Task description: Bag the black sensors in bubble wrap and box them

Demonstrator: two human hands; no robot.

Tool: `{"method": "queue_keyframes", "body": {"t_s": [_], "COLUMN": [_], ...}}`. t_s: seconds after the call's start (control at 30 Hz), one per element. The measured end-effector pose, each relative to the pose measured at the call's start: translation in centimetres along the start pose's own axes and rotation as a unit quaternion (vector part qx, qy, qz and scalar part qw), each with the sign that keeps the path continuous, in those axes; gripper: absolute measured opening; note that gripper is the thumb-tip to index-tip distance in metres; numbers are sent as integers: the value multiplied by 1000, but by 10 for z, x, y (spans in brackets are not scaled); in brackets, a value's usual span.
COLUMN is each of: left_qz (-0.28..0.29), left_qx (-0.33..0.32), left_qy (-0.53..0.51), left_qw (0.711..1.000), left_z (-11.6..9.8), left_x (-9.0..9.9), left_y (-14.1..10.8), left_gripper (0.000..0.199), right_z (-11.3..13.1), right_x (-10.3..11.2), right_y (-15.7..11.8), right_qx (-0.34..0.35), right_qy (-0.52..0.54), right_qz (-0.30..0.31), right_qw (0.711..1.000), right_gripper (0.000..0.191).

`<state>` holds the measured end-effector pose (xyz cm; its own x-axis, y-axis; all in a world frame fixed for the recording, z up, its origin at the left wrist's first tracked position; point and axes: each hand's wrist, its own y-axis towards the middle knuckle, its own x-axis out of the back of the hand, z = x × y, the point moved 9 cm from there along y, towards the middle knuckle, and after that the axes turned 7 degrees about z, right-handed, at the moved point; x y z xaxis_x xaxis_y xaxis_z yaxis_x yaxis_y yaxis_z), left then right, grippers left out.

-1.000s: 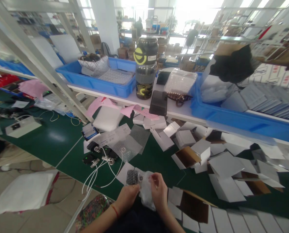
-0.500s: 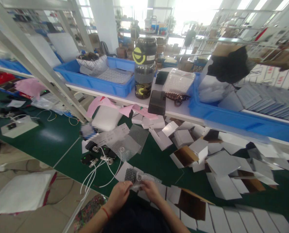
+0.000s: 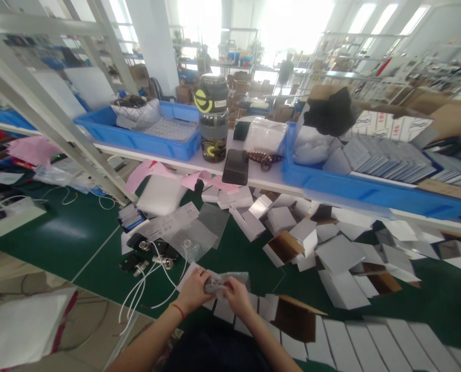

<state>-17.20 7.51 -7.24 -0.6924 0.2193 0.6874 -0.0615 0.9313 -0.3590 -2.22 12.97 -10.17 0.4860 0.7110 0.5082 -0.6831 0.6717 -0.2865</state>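
Dk Grn, Blue & Wht w/ Pink Bits

Worktop (image 3: 249, 258): dk grn. Held bubble wrap (image 3: 240, 279): clear/greyish, dotted patt. Wristband (image 3: 178, 310): red-orange. Cartons (image 3: 342, 289): wht outside, some brn inside. Bins (image 3: 137, 140): bright blue. Bottle (image 3: 213, 124): blk/smoky, yel-grn logo up top, camo-type patt. below. Phone (image 3: 235, 167): blk. Paper strip (image 3: 147, 175): pink w/ red mark. Small devices (image 3: 129, 262): blk w/ silvery fittings (image 3: 141, 268).

Green bench (image 3: 248, 261): we see white boxes (image 3: 340, 254) scattered at right, others lined along the near edge, bubble wrap (image 3: 193, 242) mid-bench, black devices (image 3: 130, 262) left of it.
White shelf (image 3: 267, 179): we have two blue bins (image 3: 145, 142), a bottle (image 3: 213, 124) and phone (image 3: 235, 167) between them.
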Motion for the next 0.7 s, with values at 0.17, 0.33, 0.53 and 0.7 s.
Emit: {"method": "queue_keyframes", "body": {"t_s": [0.17, 0.33, 0.53, 0.7], "left_qz": [38, 95, 40, -79], "left_qx": [58, 58, 45, 71], "left_qy": [-165, -332, -421, -389], "left_qw": [984, 937, 905, 915], "left_z": [8, -23, -63, -77], "left_x": [0, -8, 14, 12], "left_y": [-14, -31, -49, -60], "left_gripper": [28, 32, 60, 71], "right_z": [53, 103, 84, 76], "right_x": [61, 69, 70, 47], "right_y": [-49, -68, -70, -88], "right_qx": [117, 212, 108, 31], "right_qy": [-8, 56, 290, 453], "right_qz": [-135, -44, -7, -11], "right_qw": [984, 975, 951, 891], "right_gripper": [36, 44, 59, 86]}}
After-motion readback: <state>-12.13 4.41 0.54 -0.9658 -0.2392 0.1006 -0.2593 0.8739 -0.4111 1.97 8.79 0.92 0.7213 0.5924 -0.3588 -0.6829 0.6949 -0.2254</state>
